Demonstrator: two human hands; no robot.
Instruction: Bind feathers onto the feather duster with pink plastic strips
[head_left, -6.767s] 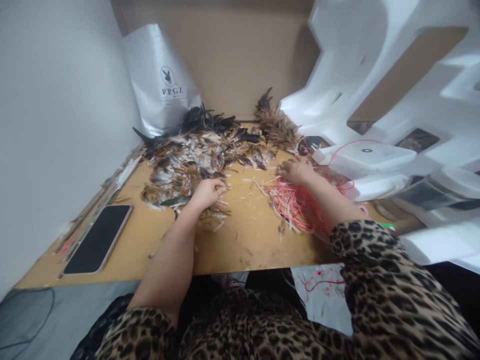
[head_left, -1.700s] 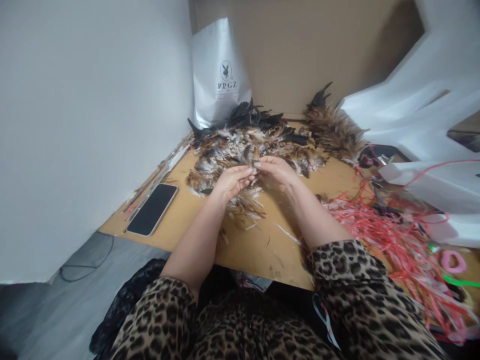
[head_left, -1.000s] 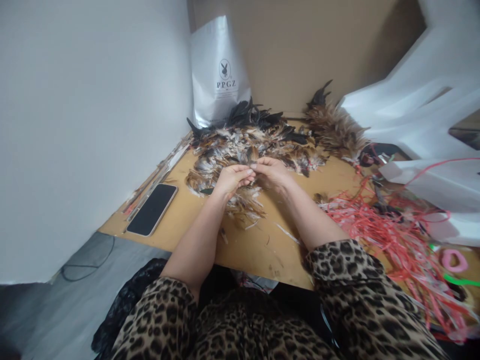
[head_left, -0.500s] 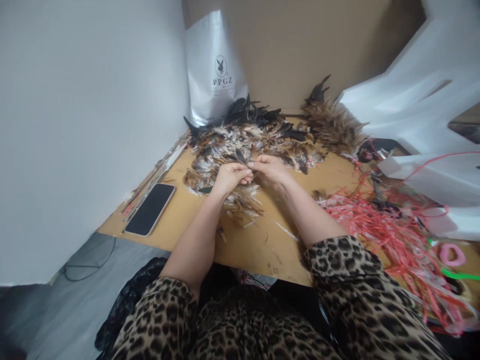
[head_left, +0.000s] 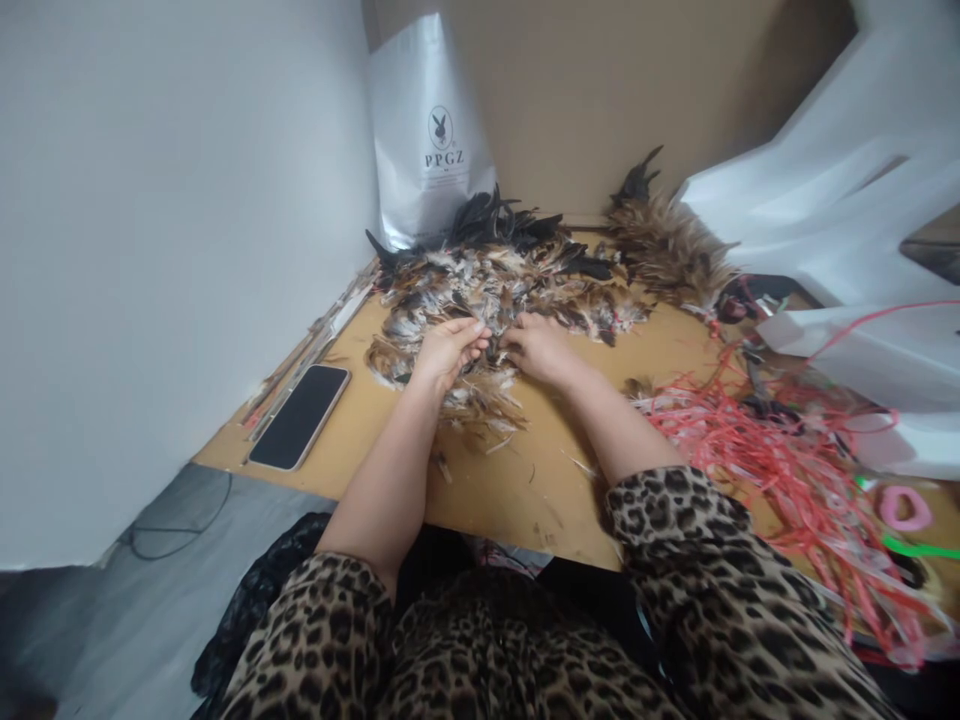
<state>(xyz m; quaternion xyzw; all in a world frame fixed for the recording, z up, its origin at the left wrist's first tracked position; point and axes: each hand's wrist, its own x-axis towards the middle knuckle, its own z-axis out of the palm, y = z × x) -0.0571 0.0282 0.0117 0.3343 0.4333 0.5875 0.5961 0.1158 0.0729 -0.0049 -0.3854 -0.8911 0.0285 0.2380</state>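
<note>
A wide pile of brown, white and black feathers covers the back middle of the table. Over its front part is my left hand, thumb and fingers pinched together; whatever lies between the tips is too small to make out. My right hand is just to the right, palm down, its curled fingertips reaching into the feathers. What those fingertips touch is partly hidden among the plumes. A small gap separates the two hands. Some feathers lie below them, nearer to me.
A black-screened phone lies at the left table edge beside the wall. Behind the pile stands a silver bag. To the right are a bundle of brown feathers, tangled red strings, a pink ring and white sheets.
My hands, touching at the fingertips before, have moved slightly apart. The dark feather that stuck up between them no longer shows there. My right fingers now point down into the pile.
</note>
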